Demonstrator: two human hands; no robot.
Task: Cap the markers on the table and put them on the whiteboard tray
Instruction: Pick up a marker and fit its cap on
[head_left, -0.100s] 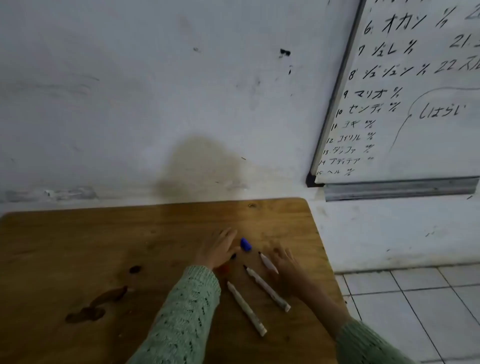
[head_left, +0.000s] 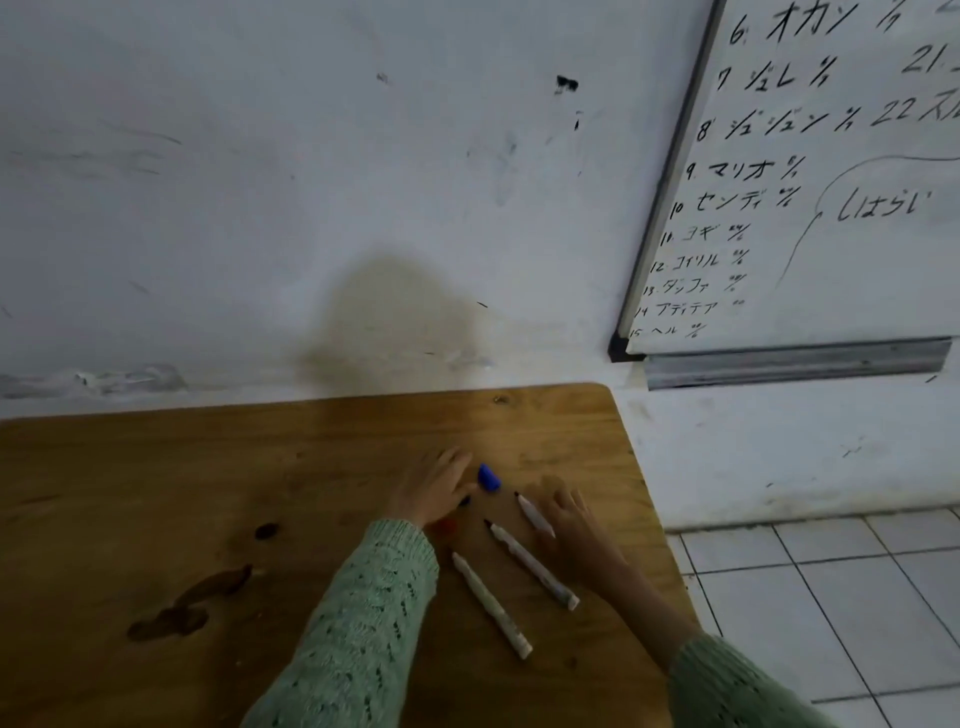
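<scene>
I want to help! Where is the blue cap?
The blue cap lies on the wooden table, just right of the left hand, beyond the uncapped markers.

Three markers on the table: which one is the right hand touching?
The farthest marker, nearest the blue cap. The right hand covers its rear end; the middle marker and nearest marker lie free.

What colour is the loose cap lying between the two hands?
Blue. The cap shows clearly in the head view, on the wooden table.

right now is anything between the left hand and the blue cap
Nothing visible. The blue cap lies on bare table just right of the left hand, with only a small gap of wood between the fingertips and the cap.
</scene>
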